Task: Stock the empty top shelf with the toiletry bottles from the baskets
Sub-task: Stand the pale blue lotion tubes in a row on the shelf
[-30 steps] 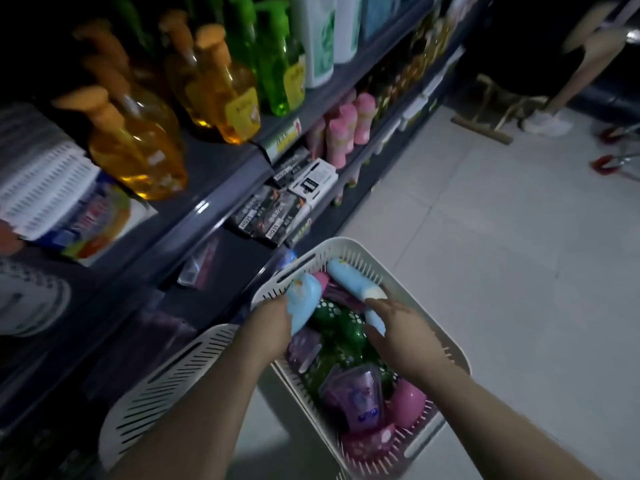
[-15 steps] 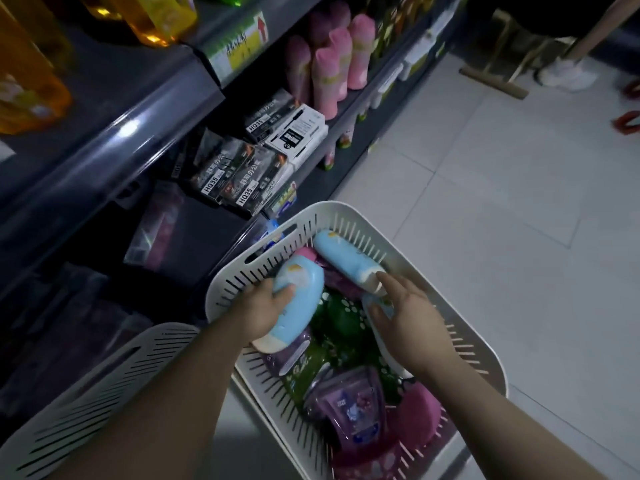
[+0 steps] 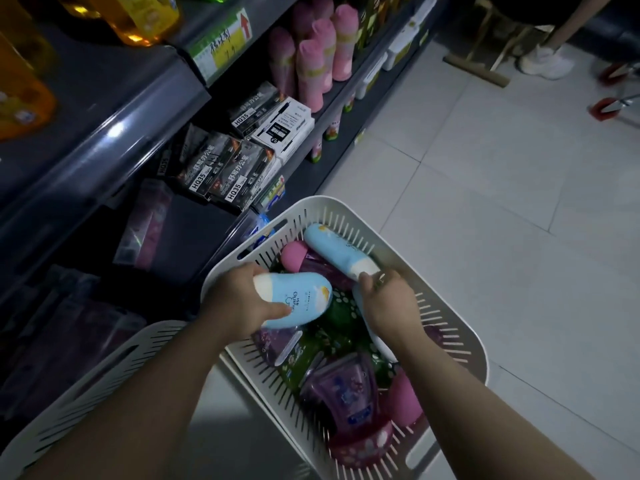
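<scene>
Bottles fill the white basket [image 3: 460, 327] on the floor, at about 6 o'clock in the head view, the only view there is. Two of them are light blue with white caps.

The left hand [image 3: 239, 303] has its grip closed around one blue bottle [image 3: 298, 299]. The fingers wrap its cap end, and the thumb presses on the front. This bottle is lifted a little above the pile.

The right hand [image 3: 388, 303] reaches to the second blue bottle [image 3: 332, 251], which lies at about 12 o'clock in the basket, leaning on the far wall. The fingertips touch its white cap. I cannot tell if that grip is closed yet.

These bottles look like smooth, hard plastic, so they may be a bit slippery. They look small and probably light, easy for one hand. They are rounded and fat in the middle, so holding around the middle or near the cap seems best. They should not break if bumped.

Under them lie green bottles [image 3: 343, 317], purple pouches [image 3: 343, 393] and pink bottles [image 3: 407, 400], all jumbled. The pouches look soft.

A second basket [image 3: 104, 375] sits at 8 o'clock. Dark shelves [image 3: 114, 133] stand at 10 o'clock.
</scene>
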The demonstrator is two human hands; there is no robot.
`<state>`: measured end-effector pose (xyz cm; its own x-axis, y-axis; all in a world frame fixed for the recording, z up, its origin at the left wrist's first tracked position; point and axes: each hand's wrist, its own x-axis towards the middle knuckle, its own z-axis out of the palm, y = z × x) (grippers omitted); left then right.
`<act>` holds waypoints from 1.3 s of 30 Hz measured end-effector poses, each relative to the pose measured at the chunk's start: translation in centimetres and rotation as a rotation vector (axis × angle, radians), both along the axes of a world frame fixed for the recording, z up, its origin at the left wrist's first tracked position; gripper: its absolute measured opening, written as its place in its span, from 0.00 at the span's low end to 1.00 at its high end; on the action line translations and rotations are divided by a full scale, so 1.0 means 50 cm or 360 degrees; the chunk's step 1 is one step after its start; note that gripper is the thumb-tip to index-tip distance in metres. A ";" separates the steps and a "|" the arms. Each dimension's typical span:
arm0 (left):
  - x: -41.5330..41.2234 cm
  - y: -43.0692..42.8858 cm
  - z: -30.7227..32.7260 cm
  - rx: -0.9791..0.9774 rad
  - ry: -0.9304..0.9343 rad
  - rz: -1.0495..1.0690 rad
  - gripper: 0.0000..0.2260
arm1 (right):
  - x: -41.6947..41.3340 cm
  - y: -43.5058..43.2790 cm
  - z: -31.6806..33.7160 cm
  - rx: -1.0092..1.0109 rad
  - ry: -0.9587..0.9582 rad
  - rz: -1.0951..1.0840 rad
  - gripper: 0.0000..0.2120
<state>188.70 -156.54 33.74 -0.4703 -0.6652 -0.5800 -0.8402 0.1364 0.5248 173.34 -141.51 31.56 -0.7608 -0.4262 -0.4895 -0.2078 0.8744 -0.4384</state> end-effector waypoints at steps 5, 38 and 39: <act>0.011 -0.002 0.069 -0.0352 0.0216 -0.0038 0.26 | -0.003 -0.063 -0.037 -0.0085 -0.0282 -0.0683 0.28; 0.317 0.028 0.688 -0.0936 0.0613 0.0417 0.24 | 0.187 -0.139 0.716 -0.0889 0.0063 0.0914 0.19; 0.339 0.034 0.729 -0.0991 0.0601 0.0442 0.24 | 0.205 -0.143 0.759 -0.0924 0.0093 0.0998 0.20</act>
